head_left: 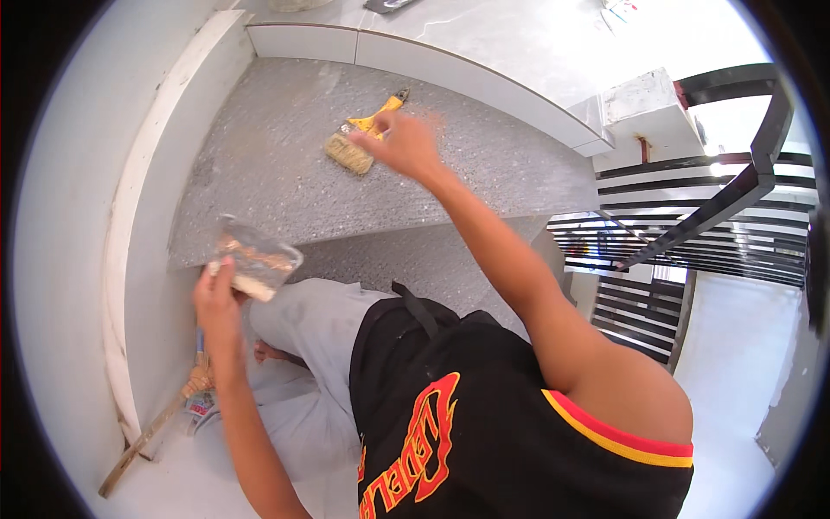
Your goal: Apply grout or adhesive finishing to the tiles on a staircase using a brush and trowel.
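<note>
Brush (359, 138) handle hidden under right hand (405, 144), left hand (218, 294) gripping blurred tray (258, 258)

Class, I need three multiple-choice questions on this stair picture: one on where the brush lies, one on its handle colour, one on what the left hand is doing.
1. Where is the paintbrush?
A. on the grey speckled stair tread
B. on the white floor
C. on the black railing

2. What colour is the brush handle?
A. red
B. yellow
C. blue

3. What is the left hand doing?
A. hanging empty
B. resting flat on the tread
C. holding a clear plastic container

Answers: 1 A, the bristles rest on the tread under the right hand. 2 B, the handle is yellow. 3 C, the fingers grip the container at the tread's edge.
</note>
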The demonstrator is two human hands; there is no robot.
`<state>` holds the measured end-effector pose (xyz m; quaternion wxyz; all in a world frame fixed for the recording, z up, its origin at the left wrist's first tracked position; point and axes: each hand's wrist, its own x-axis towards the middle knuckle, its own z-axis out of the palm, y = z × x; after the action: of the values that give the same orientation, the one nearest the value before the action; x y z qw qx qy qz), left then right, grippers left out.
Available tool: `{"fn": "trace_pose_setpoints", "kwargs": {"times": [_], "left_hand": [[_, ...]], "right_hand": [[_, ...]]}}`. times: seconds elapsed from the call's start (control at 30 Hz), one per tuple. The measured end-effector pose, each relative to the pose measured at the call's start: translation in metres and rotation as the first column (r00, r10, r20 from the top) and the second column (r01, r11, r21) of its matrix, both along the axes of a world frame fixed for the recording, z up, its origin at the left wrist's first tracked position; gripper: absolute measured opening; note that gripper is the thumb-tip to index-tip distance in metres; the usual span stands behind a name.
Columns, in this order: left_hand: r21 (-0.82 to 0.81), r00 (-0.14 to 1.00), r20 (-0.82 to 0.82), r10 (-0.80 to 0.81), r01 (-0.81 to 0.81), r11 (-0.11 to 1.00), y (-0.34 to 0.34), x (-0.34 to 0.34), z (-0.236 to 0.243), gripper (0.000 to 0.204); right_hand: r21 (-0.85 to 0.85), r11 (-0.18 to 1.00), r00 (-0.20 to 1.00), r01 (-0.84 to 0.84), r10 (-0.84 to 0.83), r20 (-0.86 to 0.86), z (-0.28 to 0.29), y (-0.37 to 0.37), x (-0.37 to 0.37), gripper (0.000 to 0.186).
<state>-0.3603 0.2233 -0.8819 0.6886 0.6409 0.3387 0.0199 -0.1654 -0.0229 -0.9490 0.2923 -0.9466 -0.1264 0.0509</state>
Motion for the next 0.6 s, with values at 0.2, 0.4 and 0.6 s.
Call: {"fn": "trace_pose_setpoints", "kwargs": {"times": [0.2, 0.4, 0.6], "left_hand": [[-0.44, 0.977, 0.102, -0.187, 0.213, 0.873, -0.083, 0.008, -0.023, 0.037], [-0.338, 0.926, 0.079, -0.37, 0.374, 0.864, -0.077, 0.002, -0.019, 0.051], [-0.14, 0.94, -0.003, -0.34, 0.336, 0.931, -0.038, 0.011, -0.011, 0.046]], "right_hand": [[0.427, 0.803, 0.809, -0.416, 0.541, -0.23, 0.036, 0.007, -0.114, 0.073], [0.379, 0.851, 0.76, -0.365, 0.507, -0.407, -0.005, -0.058, -0.09, 0.057], [0.067, 0.961, 0.857, -0.269, 0.271, -0.439, -0.035, -0.171, -0.027, 0.025]]}}
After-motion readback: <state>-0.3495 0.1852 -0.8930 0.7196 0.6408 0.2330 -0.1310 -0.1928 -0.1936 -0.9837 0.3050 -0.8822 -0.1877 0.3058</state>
